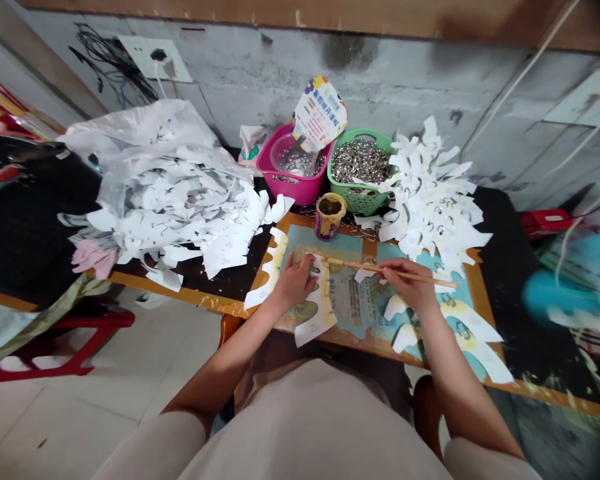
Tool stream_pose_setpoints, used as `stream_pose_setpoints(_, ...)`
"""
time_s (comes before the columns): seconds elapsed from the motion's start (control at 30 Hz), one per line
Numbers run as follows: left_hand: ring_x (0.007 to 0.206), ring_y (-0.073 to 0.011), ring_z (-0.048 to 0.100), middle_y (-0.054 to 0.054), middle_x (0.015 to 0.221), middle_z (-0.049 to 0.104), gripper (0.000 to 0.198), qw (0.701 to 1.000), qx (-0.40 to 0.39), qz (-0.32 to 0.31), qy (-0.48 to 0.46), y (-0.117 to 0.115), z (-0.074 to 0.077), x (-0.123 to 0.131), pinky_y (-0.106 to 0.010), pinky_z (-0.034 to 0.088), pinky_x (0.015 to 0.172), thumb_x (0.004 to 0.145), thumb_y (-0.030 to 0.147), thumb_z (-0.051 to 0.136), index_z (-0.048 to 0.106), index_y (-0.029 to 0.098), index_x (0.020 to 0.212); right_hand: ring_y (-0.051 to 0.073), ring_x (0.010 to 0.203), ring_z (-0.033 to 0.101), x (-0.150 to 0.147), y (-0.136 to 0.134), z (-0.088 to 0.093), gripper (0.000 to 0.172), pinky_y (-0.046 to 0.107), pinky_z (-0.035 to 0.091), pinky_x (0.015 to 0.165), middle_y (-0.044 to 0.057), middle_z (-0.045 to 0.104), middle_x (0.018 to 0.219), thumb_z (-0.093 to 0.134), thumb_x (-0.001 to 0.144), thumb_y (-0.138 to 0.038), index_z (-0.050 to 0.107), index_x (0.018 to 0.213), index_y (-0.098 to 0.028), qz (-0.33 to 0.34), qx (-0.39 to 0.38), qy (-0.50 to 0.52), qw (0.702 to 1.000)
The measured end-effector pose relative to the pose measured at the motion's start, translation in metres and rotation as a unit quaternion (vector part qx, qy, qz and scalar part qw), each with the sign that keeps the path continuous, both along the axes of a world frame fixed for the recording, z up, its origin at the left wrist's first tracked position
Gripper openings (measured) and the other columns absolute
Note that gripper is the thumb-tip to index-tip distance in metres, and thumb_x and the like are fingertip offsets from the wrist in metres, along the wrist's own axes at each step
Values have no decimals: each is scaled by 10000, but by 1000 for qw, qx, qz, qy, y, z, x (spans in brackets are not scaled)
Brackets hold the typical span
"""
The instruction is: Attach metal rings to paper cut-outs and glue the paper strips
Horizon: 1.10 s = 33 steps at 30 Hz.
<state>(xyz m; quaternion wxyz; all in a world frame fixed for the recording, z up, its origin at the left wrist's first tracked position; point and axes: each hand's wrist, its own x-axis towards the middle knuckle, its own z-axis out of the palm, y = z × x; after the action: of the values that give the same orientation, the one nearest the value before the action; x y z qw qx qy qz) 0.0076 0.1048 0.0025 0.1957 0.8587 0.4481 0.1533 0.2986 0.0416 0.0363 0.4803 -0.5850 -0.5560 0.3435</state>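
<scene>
L hand pins paper cutout; R hand grips wooden stick.

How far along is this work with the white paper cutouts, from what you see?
Done: the cutouts stacked by the green basket seem finished, with metal rings set in. In hand: the left hand presses a cutout, the right hand holds a wooden stick. Left: probably the large pile of cutouts on the plastic bag.

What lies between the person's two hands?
In the head view, a thin wooden stick spans the gap above a printed board, beside a small white paper scrap.
</scene>
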Motion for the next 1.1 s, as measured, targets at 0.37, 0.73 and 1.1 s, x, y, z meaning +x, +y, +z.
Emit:
stream_pose_setpoints(0.37,1204,-253,629,-133,1273,659,415,1000,1,-1,-1,1,-2,0,-556,196,1210,894,200,509,350,196,1278,215,749,729,-3,-19,3,120,333,598,683,38,776,890,688,792,-290,763,885,-278,53,64,-129,988)
stream_pose_setpoints(0.73,1182,-256,640,-115,1240,671,402,1000,4,-2,12,0,0,0,-565,218,1195,899,201,502,337,208,1266,234,647,713,1,-17,10,82,359,580,574,36,769,792,713,762,-271,761,829,-278,28,88,-99,991)
stream_pose_setpoints(1.1,1170,-258,646,-127,1233,672,400,1000,0,1,8,1,0,1,-560,205,1206,886,202,507,366,192,1259,175,515,666,-8,19,80,87,333,590,522,-10,696,646,756,787,-299,720,850,-250,-163,229,90,956)
